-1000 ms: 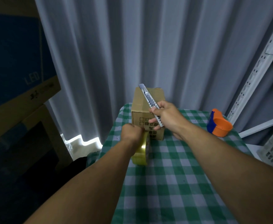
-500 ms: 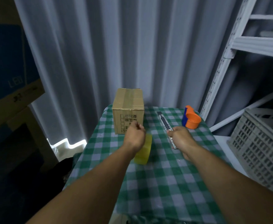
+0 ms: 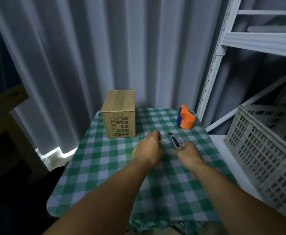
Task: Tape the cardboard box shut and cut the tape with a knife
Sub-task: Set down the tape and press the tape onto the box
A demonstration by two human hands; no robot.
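Right hand [image 3: 188, 154]: fingers curled round slim metal knife [image 3: 174, 140], blade end pointing away. Left hand [image 3: 150, 148]: fingers closed over glossy yellowish tape roll [image 3: 134, 151], mostly hidden. Beyond: rectangular cardboard box [image 3: 119, 114], taped top, upright on checked cloth of bench [image 3: 105, 167]. Orange cup [image 3: 186, 119] at far right.

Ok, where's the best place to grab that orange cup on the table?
Probably around the orange cup's round body, coming from the right or from above. It stands upright with its mouth open, and the blue part sits on its left side, so the right wall is bare.
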